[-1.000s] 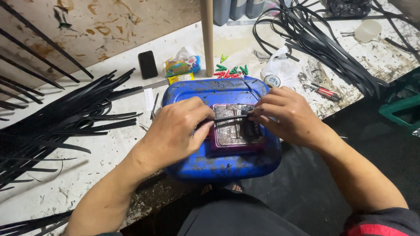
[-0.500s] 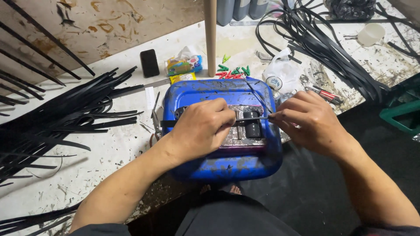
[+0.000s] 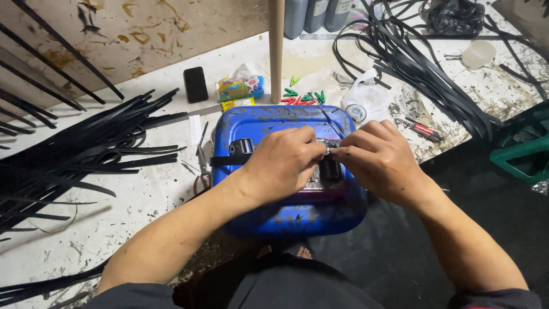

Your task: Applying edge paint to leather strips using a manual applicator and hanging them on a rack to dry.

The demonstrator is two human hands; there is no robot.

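Observation:
A blue plastic canister (image 3: 286, 217) lies on its side at the bench's front edge, over my lap. A black strap (image 3: 229, 160) runs across its top to a small metal piece under my fingers. My left hand (image 3: 283, 163) pinches the strap end near the middle of the canister. My right hand (image 3: 380, 160) meets it fingertip to fingertip, gripping the same strap and a dark buckle (image 3: 330, 170) below. The metal plate under the hands is mostly hidden.
A large bundle of black straps (image 3: 68, 154) fans over the left of the white bench (image 3: 114, 229). More straps (image 3: 423, 63) lie at the back right. A wooden pole (image 3: 276, 46), black phone (image 3: 195, 84), green pegs (image 3: 303, 96), scissors (image 3: 201, 166), white cup (image 3: 478, 54) and green crate (image 3: 523, 151) stand around.
My two hands have come together over the middle of the canister, fingertips now touching. The strap now lies stretched out to the left of my left hand.

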